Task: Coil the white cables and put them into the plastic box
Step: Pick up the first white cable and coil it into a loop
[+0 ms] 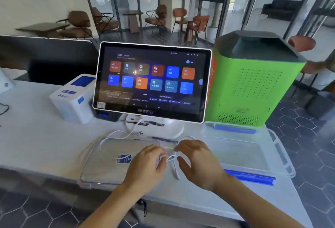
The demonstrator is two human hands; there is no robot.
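A thin white cable (171, 158) is pinched between my left hand (146, 162) and my right hand (196, 160) near the counter's front edge. Small loops show between the fingers and one end hangs down below them. More white cable (116, 133) trails left in a wide loop over the clear lid (101, 166) and up toward the screen's base. The clear plastic box (272, 137) with blue latches stands open just right of my right hand; I see nothing inside it.
A touchscreen terminal (152, 81) stands right behind my hands. A white receipt printer (74, 99) sits to its left and a green machine (253, 82) behind the box. The counter's front edge runs below my wrists. Chairs and tables fill the room beyond.
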